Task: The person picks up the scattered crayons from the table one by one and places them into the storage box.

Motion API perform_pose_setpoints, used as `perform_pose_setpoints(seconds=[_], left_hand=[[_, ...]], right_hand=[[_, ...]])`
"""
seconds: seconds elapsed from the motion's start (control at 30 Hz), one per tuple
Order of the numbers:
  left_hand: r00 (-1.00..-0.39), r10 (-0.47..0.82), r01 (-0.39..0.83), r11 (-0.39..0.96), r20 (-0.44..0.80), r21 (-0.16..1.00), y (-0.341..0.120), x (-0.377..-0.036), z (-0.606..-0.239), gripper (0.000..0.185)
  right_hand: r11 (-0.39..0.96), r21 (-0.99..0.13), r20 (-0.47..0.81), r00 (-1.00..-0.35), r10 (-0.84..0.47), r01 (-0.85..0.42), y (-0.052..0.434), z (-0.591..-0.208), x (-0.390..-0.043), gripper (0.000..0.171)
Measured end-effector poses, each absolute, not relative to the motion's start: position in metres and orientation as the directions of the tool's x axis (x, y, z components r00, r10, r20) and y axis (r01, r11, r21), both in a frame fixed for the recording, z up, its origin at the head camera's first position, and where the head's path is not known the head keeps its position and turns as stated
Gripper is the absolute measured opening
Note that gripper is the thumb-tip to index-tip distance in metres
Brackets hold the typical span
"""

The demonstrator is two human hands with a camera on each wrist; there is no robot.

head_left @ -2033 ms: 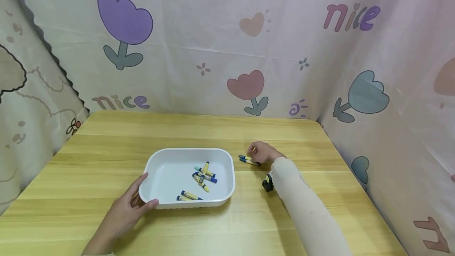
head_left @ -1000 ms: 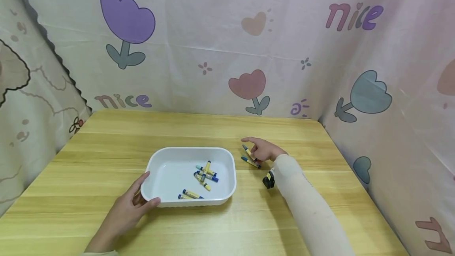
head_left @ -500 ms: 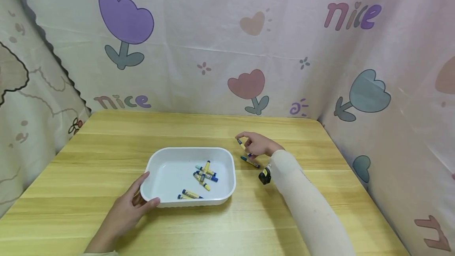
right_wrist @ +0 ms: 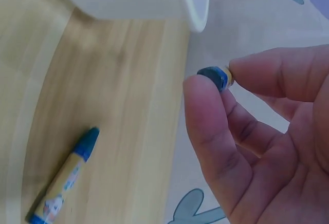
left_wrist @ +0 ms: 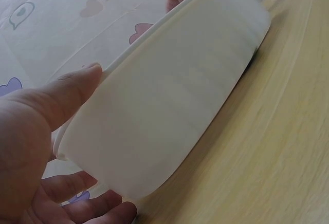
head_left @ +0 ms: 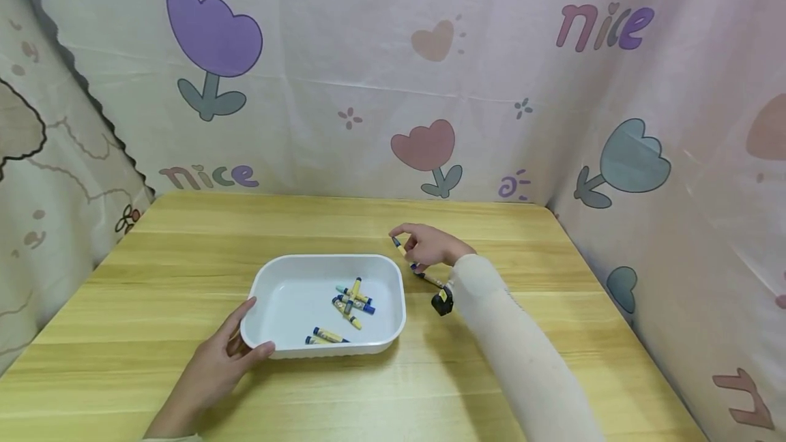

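Note:
My left hand (head_left: 215, 360) grips the near left corner of a white plastic tray (head_left: 282, 305); in the left wrist view the thumb lies at the rim and the fingers curl by the lower corner. Several yellow-wrapped crayons (head_left: 355, 305) lie in the tray. Beyond its right rim, my right hand (head_left: 432, 245) pinches a crayon (head_left: 399, 247) above the table. The right wrist view shows that crayon's dark tip (right_wrist: 213, 76) between thumb and finger. Another crayon (right_wrist: 64, 183), blue-tipped, rests on the table, partly hidden by the right wrist in the head view.
A wood-patterned table (head_left: 202, 244) carries everything. Flower-printed curtains (head_left: 325, 53) hang behind it and at both sides. A small black device (head_left: 442, 301) sits at my right wrist.
My right hand has picked one of the two crayons up off the table and carried it left toward the tray. The other crayon stays behind. My left hand keeps its grip.

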State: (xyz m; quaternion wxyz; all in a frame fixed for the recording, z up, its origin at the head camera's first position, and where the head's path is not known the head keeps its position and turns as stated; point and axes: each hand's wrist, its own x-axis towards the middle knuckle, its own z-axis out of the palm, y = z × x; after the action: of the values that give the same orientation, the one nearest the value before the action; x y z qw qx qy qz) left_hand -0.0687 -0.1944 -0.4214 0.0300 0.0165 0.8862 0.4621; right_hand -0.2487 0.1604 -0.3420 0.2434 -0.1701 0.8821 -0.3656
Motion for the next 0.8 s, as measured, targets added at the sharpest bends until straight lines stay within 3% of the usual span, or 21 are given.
perform_pose_setpoints(seconds=[0.8], left_hand=[[-0.997,0.062,0.006,0.572,-0.035,0.820,-0.195,-0.070,-0.422,0.089]], right_hand=[[0.680,-0.722,-0.365,-0.766,-0.529,-0.125,0.120,-0.334,-0.245,0.056]])
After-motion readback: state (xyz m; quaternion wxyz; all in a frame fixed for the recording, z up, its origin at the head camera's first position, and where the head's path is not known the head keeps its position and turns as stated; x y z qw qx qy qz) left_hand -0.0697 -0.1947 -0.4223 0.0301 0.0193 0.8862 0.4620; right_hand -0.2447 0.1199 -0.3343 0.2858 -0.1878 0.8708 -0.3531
